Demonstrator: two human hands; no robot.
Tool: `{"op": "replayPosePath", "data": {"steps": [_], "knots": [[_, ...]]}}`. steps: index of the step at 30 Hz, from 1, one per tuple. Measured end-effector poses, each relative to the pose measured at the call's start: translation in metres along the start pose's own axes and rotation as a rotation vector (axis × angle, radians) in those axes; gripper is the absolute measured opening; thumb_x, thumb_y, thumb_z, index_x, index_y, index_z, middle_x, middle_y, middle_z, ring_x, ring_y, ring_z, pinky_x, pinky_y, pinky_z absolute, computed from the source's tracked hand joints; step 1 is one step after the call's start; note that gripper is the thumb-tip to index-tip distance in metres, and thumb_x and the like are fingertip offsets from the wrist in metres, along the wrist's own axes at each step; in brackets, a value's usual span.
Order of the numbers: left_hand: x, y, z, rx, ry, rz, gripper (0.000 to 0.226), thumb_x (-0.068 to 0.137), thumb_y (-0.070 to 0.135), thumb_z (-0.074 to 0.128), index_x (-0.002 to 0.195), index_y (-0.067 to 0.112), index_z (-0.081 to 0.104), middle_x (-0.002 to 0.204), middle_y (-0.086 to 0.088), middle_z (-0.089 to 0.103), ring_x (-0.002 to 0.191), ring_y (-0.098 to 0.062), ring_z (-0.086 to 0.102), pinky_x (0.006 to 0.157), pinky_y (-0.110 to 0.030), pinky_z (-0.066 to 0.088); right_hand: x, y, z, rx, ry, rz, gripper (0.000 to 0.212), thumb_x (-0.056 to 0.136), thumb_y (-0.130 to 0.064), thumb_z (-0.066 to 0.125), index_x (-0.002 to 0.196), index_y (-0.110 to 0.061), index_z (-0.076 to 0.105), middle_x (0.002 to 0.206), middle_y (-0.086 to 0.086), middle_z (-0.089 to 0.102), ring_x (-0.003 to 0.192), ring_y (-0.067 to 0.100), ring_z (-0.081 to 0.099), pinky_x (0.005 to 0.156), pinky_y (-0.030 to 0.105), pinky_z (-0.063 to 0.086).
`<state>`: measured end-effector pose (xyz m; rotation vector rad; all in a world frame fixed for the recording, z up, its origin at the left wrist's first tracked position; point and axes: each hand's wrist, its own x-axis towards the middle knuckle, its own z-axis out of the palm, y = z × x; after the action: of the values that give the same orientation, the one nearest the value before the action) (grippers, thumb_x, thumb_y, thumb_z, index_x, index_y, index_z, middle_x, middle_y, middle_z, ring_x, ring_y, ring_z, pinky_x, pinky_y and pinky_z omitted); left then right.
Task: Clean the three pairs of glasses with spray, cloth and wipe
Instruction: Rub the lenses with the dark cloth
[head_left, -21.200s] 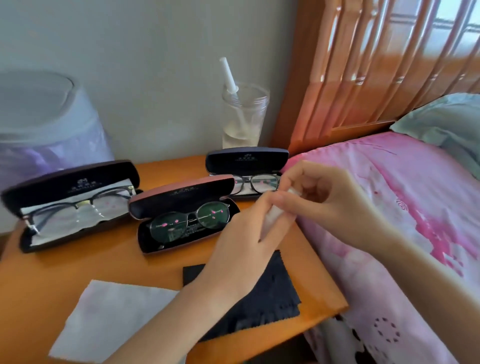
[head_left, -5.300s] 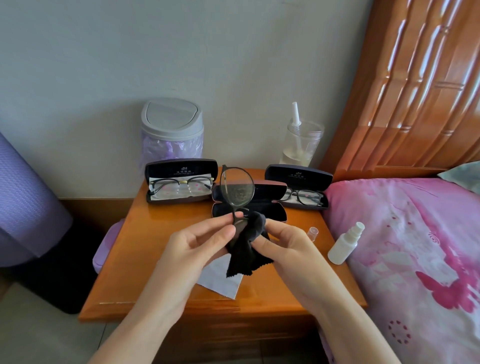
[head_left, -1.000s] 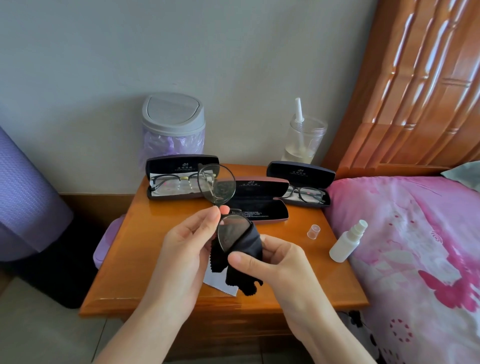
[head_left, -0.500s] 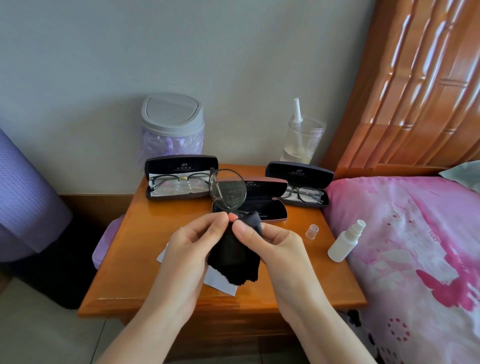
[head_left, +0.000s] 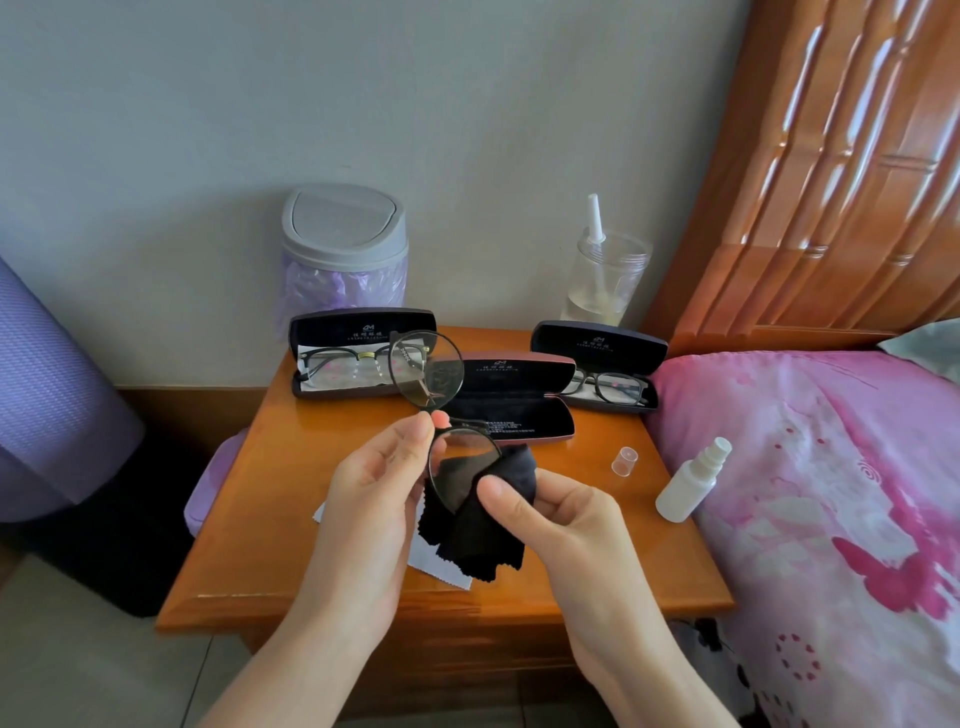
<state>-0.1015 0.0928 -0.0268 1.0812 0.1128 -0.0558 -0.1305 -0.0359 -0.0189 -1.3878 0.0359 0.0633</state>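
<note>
- The orange wooden bench (head_left: 249, 525) carries three open glasses cases.
- My left hand (head_left: 371, 486) pinches the round thin-framed glasses (head_left: 427, 371) at the bridge, above the bench's middle.
- My right hand (head_left: 550, 512) presses the black microfibre cloth (head_left: 480, 530) around the lower lens.
- The white plastic spray bottle (head_left: 688, 483) lies on the pink bed, right of the bench.

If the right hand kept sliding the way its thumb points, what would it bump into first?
Probably the left hand: the right hand points leftward, thumb pressing the black cloth under the round glasses. Depth between the hands is unclear.
</note>
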Motion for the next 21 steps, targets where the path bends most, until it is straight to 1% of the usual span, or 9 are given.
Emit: {"op": "replayPosePath", "data": {"steps": [3, 7, 10, 13, 16, 17, 19, 20, 21], "knots": [[0.000, -0.001, 0.000, 0.009, -0.008, 0.001, 0.033, 0.075, 0.037, 0.053, 0.094, 0.017, 0.070, 0.092, -0.007, 0.071, 0.089, -0.012, 0.068, 0.072, -0.017, 0.050, -0.001, 0.001, -0.002, -0.030, -0.009, 0.005, 0.025, 0.068, -0.025, 0.068, 0.088, -0.011, 0.074, 0.080, 0.004, 0.076, 0.080, 0.011, 0.073, 0.066, 0.014, 0.052], [0.001, -0.001, 0.000, 0.005, -0.015, 0.005, 0.028, 0.076, 0.035, 0.054, 0.090, 0.016, 0.071, 0.078, 0.001, 0.072, 0.081, -0.007, 0.068, 0.066, -0.010, 0.050, -0.001, 0.000, -0.006, -0.072, -0.025, -0.007, 0.015, 0.074, -0.019, 0.068, 0.087, -0.013, 0.075, 0.078, 0.002, 0.076, 0.078, 0.009, 0.073, 0.066, 0.013, 0.051], [0.004, 0.001, -0.001, -0.007, 0.000, 0.024, 0.024, 0.075, 0.032, 0.056, 0.086, 0.016, 0.071, 0.074, 0.004, 0.067, 0.079, -0.008, 0.064, 0.076, -0.019, 0.049, 0.000, -0.004, -0.013, -0.108, -0.011, -0.029, 0.012, 0.083, -0.010, 0.065, 0.089, -0.006, 0.074, 0.077, 0.004, 0.076, 0.075, 0.007, 0.072, 0.063, 0.011, 0.050], [0.009, 0.008, -0.007, -0.056, 0.042, 0.073, 0.021, 0.076, 0.029, 0.056, 0.085, 0.016, 0.070, 0.076, 0.007, 0.066, 0.077, -0.005, 0.063, 0.077, -0.020, 0.053, 0.003, -0.008, -0.027, -0.187, 0.035, -0.076, 0.011, 0.085, -0.008, 0.062, 0.088, -0.006, 0.073, 0.073, 0.001, 0.076, 0.072, 0.005, 0.071, 0.060, 0.009, 0.049], [0.014, 0.017, -0.016, -0.067, 0.053, 0.108, 0.019, 0.077, 0.027, 0.055, 0.083, 0.016, 0.070, 0.076, 0.007, 0.065, 0.076, -0.005, 0.062, 0.074, -0.018, 0.052, 0.011, -0.012, -0.044, -0.460, 0.026, -0.100, 0.014, 0.087, -0.008, 0.063, 0.076, -0.014, 0.068, 0.064, -0.003, 0.071, 0.062, -0.001, 0.067, 0.061, 0.001, 0.045], [0.015, 0.020, -0.019, -0.075, 0.049, 0.117, 0.018, 0.077, 0.026, 0.055, 0.080, 0.017, 0.071, 0.074, 0.007, 0.065, 0.074, -0.005, 0.063, 0.071, -0.017, 0.053, 0.015, -0.011, -0.049, -0.569, 0.017, -0.081, 0.016, 0.088, -0.011, 0.063, 0.074, -0.016, 0.065, 0.064, -0.002, 0.068, 0.059, -0.001, 0.066, 0.060, 0.003, 0.046], [0.018, 0.022, -0.022, -0.082, 0.048, 0.127, 0.019, 0.077, 0.024, 0.056, 0.074, 0.018, 0.074, 0.071, 0.008, 0.065, 0.070, -0.003, 0.063, 0.068, -0.015, 0.054, 0.025, -0.006, -0.058, -0.818, 0.020, -0.025, 0.019, 0.090, -0.019, 0.063, 0.071, -0.022, 0.059, 0.073, 0.000, 0.066, 0.059, 0.004, 0.065, 0.054, 0.014, 0.049], [0.019, 0.023, -0.022, -0.082, 0.052, 0.126, 0.020, 0.076, 0.024, 0.056, 0.072, 0.018, 0.074, 0.070, 0.009, 0.065, 0.070, -0.003, 0.063, 0.068, -0.014, 0.054, 0.030, -0.001, -0.062, -0.987, 0.029, -0.002, 0.022, 0.090, -0.024, 0.063, 0.070, -0.026, 0.054, 0.079, 0.001, 0.064, 0.063, 0.007, 0.064, 0.053, 0.018, 0.048], [0.020, 0.023, -0.023, -0.084, 0.052, 0.125, 0.020, 0.076, 0.024, 0.056, 0.071, 0.017, 0.074, 0.069, 0.009, 0.066, 0.069, -0.002, 0.063, 0.068, -0.014, 0.054, 0.035, 0.003, -0.063, -1.166, 0.033, 0.017, 0.021, 0.090, -0.030, 0.063, 0.072, -0.027, 0.052, 0.085, 0.001, 0.059, 0.073, 0.013, 0.062, 0.055, 0.019, 0.046]]}}
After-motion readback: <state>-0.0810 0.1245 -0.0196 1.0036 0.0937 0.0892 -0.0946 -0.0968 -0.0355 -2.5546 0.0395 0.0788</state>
